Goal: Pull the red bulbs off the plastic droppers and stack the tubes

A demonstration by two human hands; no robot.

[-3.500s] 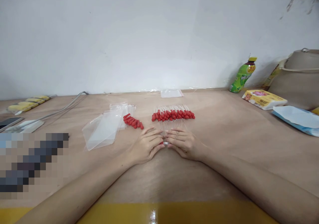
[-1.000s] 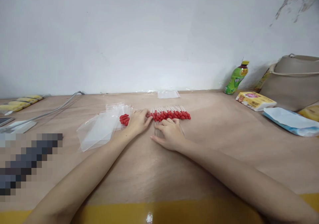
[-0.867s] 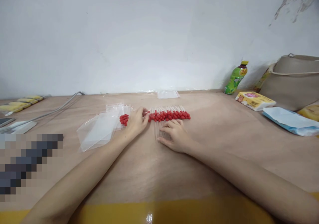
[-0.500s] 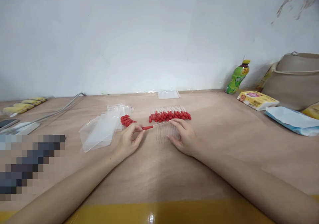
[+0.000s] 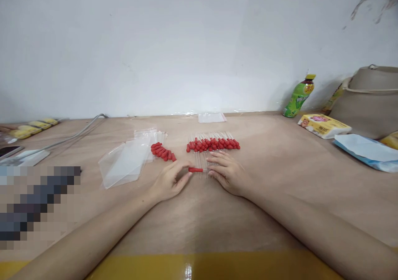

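Observation:
My left hand [image 5: 174,179] pinches the end of a red rubber bulb [image 5: 195,170] whose thin clear tube points right. At the tube's other side, my right hand [image 5: 226,172] has its thumb and fingertips closed around the glass. Beneath and behind the hands lie several clear glass tubes [image 5: 200,159] side by side. Beyond them is a row of red-bulbed droppers [image 5: 213,144], their clear tips pointing to the wall. Loose red bulbs [image 5: 162,151] form a small pile left of the row, beside clear zip bags [image 5: 126,161].
Another bag [image 5: 212,117] lies by the wall. At right are a green bottle [image 5: 299,96], a yellow tissue pack [image 5: 323,126], a blue-white packet [image 5: 365,151] and a beige bag [image 5: 367,105]. A grey cable [image 5: 77,135] and yellow items [image 5: 34,128] are at left.
My left hand has moved right and nearer me with the red bulb. The right hand's fingers have come down to the tube. More loose bulbs are visible behind the left hand.

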